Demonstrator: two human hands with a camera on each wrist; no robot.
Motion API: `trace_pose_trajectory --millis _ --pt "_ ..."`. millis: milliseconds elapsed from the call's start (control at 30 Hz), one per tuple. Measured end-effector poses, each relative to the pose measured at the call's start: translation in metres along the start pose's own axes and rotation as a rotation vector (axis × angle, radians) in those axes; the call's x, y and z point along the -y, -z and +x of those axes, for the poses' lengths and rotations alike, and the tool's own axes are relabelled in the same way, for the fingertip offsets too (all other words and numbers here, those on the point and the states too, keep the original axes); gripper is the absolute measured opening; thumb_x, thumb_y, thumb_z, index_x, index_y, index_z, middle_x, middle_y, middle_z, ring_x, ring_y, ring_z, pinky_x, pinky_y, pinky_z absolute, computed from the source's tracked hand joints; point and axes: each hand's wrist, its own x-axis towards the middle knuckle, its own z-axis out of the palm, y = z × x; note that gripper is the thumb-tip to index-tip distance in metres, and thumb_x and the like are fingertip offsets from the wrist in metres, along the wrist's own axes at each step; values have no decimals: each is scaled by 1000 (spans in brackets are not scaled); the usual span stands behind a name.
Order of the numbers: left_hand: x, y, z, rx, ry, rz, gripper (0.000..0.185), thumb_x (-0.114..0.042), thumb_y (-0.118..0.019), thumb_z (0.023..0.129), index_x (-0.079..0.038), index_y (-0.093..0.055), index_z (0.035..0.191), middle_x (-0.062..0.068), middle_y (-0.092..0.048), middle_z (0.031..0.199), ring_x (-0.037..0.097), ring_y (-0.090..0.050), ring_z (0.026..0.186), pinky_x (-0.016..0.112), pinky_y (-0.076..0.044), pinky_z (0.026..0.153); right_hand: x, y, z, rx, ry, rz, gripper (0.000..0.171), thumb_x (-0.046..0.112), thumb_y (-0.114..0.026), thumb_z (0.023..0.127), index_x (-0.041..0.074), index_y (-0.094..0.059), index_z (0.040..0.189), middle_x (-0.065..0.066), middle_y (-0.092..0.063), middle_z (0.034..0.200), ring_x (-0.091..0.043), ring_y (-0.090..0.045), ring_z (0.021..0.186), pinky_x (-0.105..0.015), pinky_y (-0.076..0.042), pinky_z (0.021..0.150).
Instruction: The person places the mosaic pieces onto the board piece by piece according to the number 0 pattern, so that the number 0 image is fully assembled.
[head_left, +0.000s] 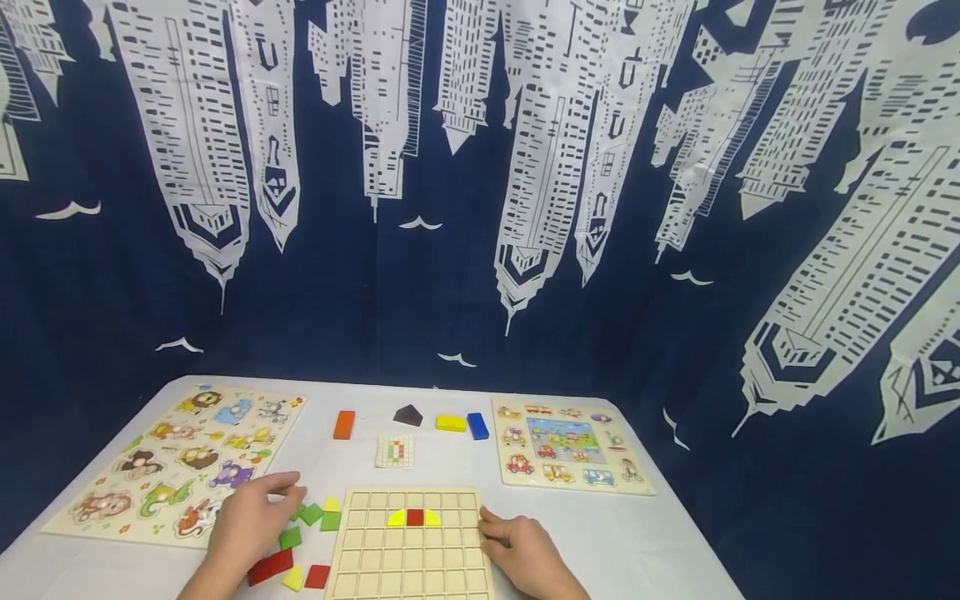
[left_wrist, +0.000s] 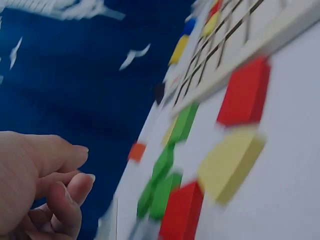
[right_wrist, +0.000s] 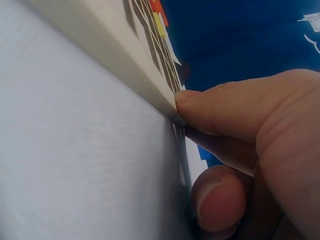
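Note:
A wooden grid board [head_left: 411, 560] lies in front, with a red square [head_left: 415, 517] between two yellow curved pieces [head_left: 396, 518] in its upper rows. My right hand [head_left: 525, 552] holds the board's right edge, one fingertip [right_wrist: 187, 97] on the rim. My left hand [head_left: 251, 518] hovers left of the board, fingers bent loosely around nothing. Beside and below it lie several green pieces [head_left: 290, 537], red blocks [head_left: 271, 567], a red square [head_left: 317, 576] and a yellow curved piece [head_left: 293, 577]. In the left wrist view, the hand [left_wrist: 45, 185] is apart from these pieces.
A pattern card [head_left: 395, 451] lies behind the board. Further back are an orange block [head_left: 344, 425], a dark pentagon [head_left: 408, 415], a yellow block [head_left: 451, 423] and a blue block [head_left: 477, 426]. An animal puzzle [head_left: 172, 458] stands left, a vehicle puzzle [head_left: 573, 446] right.

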Motion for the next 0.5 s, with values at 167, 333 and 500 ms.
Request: trace_pose_trajectory --millis 167,333,500 --pt "22 5 1 8 31 54 57 -34 -76 91 2 -63 133 17 -73 110 29 -66 92 47 -51 79 -1 -1 0 1 0 20 33 19 -74 94 7 -73 125 -7 -62 143 -34 -59 133 -55 -45 106" --pt "24 -2 -1 45 14 113 52 -31 -82 85 1 -69 124 18 -74 111 36 -69 102 54 -53 83 0 1 -2 -2 7 15 33 19 -73 94 6 -73 125 -7 -62 143 -35 -58 133 -55 -46 106" --pt "26 -5 0 72 25 153 49 -29 -85 82 0 -72 119 13 -75 106 26 -69 93 51 -54 79 1 0 -1 2 -9 22 33 19 -73 94 6 -73 125 -7 -62 143 -36 -58 134 -56 -45 106"
